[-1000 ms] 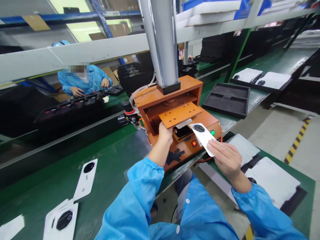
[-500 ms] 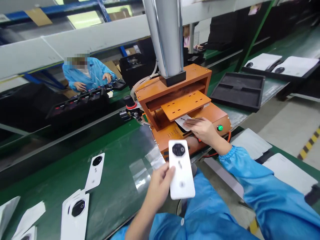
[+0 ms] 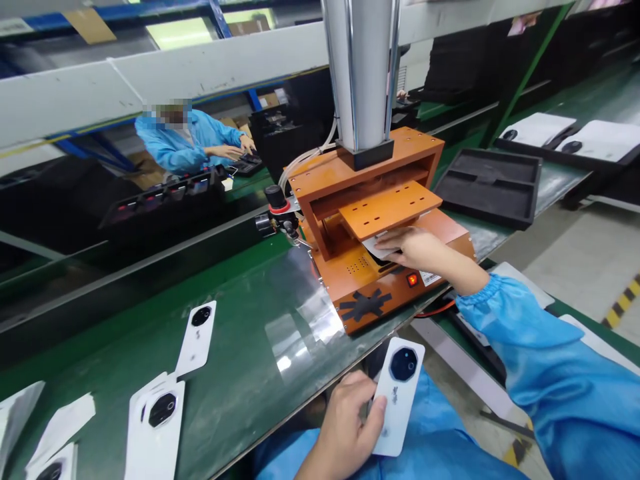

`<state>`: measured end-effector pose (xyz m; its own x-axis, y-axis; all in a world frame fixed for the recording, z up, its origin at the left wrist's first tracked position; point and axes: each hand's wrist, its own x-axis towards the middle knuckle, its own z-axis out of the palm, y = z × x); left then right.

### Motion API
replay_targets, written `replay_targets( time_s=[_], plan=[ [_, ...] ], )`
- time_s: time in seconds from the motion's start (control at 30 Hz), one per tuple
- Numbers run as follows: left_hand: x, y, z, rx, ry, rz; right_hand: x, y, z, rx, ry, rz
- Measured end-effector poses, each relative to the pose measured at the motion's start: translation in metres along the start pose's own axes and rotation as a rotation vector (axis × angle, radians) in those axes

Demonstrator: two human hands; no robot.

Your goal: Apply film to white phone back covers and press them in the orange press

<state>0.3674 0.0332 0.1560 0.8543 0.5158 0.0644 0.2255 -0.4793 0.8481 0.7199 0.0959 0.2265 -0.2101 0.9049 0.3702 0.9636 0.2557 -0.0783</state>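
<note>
While the left hand sits between five and six o'clock, thumb on top and fingers behind, it's clamped on a white panel whose dark octagonal patch tips up between twelve and one. Swing round between seven and eight: a stack of panels lies on the green bench, and at eight, there's a single panel right by its upper edge. Over to three o'clock, and here's the right hand, just below the front edge of the orange plate, fingertips on a second white panel! Those fingers lie close together; whether they're gripping, I can't tell. On the front of the orange press the red switch glows, black tape splayed towards eight from it. Farther off, between two and three, there's a black tray, with white panels beyond. Up at ten, a co-worker in blue has both hands by dark equipment.
</note>
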Motion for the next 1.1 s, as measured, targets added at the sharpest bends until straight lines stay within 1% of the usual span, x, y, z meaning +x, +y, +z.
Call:
replay_targets(
  time_s=[0.07, 0.13, 0.2, 0.27, 0.33, 0.4, 0.47, 0.5, 0.53, 0.6, 0.67, 0.73, 0.77, 0.83, 0.9, 0.97, 1.0, 1.03, 1.1],
  plan=[
    [0.001, 0.0, -0.001, 0.018, 0.009, 0.011, 0.001, 0.003, -0.001, 0.027, -0.03, -0.023],
    [0.004, 0.001, -0.002, 0.048, 0.03, 0.04, 0.0, -0.001, 0.0, 0.03, -0.027, -0.01],
    [0.009, 0.002, -0.003, 0.122, 0.059, 0.083, -0.003, -0.014, 0.005, 0.022, 0.03, 0.053],
    [0.016, 0.001, -0.003, 0.22, 0.083, 0.134, -0.013, -0.032, 0.012, 0.019, 0.115, 0.108],
    [0.025, -0.002, 0.0, 0.298, 0.096, 0.186, -0.035, -0.05, 0.022, 0.027, 0.24, 0.161],
    [0.033, -0.006, 0.004, 0.354, 0.098, 0.229, -0.069, -0.059, 0.036, 0.023, 0.434, 0.287],
    [0.041, -0.011, 0.007, 0.409, 0.098, 0.238, -0.108, -0.056, 0.05, -0.039, 0.636, 0.49],
    [0.045, -0.013, 0.008, 0.438, 0.101, 0.234, -0.127, -0.051, 0.056, -0.09, 0.686, 0.572],
    [0.048, -0.016, 0.008, 0.469, 0.104, 0.228, -0.144, -0.044, 0.06, -0.138, 0.707, 0.631],
    [0.052, -0.019, 0.008, 0.549, 0.12, 0.213, -0.167, -0.027, 0.067, -0.203, 0.669, 0.676],
    [0.055, -0.02, 0.007, 0.632, 0.139, 0.192, -0.178, -0.013, 0.068, -0.212, 0.587, 0.655],
    [0.057, -0.019, 0.006, 0.669, 0.147, 0.168, -0.179, -0.003, 0.065, -0.214, 0.516, 0.63],
    [0.057, -0.017, 0.005, 0.652, 0.147, 0.16, -0.177, -0.001, 0.062, -0.214, 0.498, 0.626],
    [0.053, -0.01, 0.003, 0.517, 0.14, 0.158, -0.174, -0.005, 0.054, -0.19, 0.51, 0.635],
    [0.044, 0.0, 0.001, 0.255, 0.149, 0.127, -0.172, -0.022, 0.048, -0.094, 0.581, 0.655],
    [0.032, 0.011, 0.0, -0.047, 0.194, 0.039, -0.171, -0.055, 0.047, 0.084, 0.664, 0.692],
    [0.025, 0.015, 0.001, -0.179, 0.227, -0.021, -0.171, -0.075, 0.047, 0.209, 0.675, 0.705],
    [0.019, 0.019, 0.002, -0.286, 0.262, -0.081, -0.17, -0.097, 0.048, 0.361, 0.639, 0.695],
    [0.009, 0.021, 0.004, -0.423, 0.312, -0.181, -0.165, -0.141, 0.051, 0.713, 0.46, 0.604]
  ],
)
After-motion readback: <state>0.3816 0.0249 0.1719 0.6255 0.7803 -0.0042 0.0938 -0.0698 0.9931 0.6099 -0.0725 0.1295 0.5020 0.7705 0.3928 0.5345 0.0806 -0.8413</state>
